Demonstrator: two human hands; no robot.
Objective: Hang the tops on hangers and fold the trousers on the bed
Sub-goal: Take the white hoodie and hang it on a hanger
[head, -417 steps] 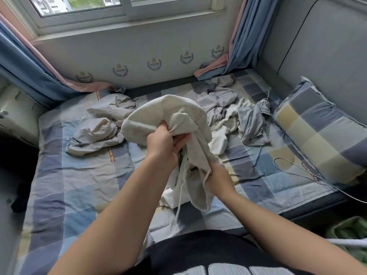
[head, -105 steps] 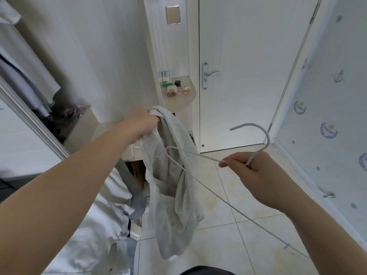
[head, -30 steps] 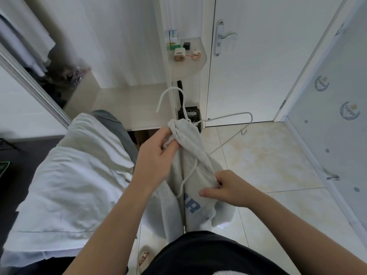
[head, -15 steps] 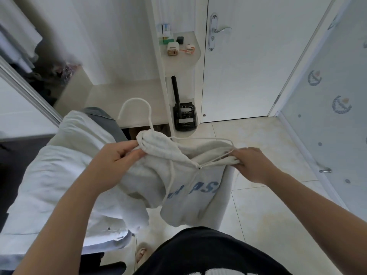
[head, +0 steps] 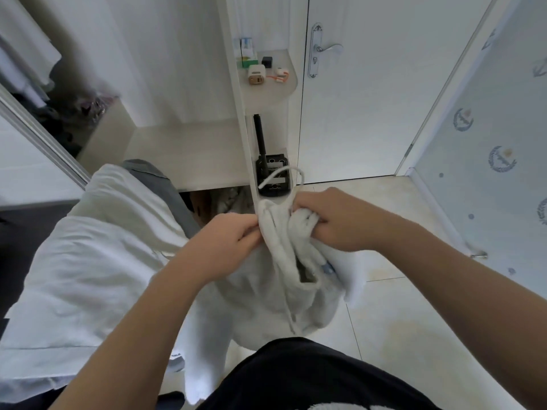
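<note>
Hanger hook (head: 275, 174) pokes up out of the bunched neck of the pale top (head: 266, 291), just above my right hand (head: 334, 223), whose fingers are curled round a wad of cloth; my left hand (head: 225, 247) pinches the neck edge close beside it. From both grips the top hangs toward lower centre. Half a second ago my hands were spread wide along the shoulder line; now they nearly touch.

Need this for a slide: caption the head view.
Left hand and right hand grip a pale top below a white hanger hook.
</note>
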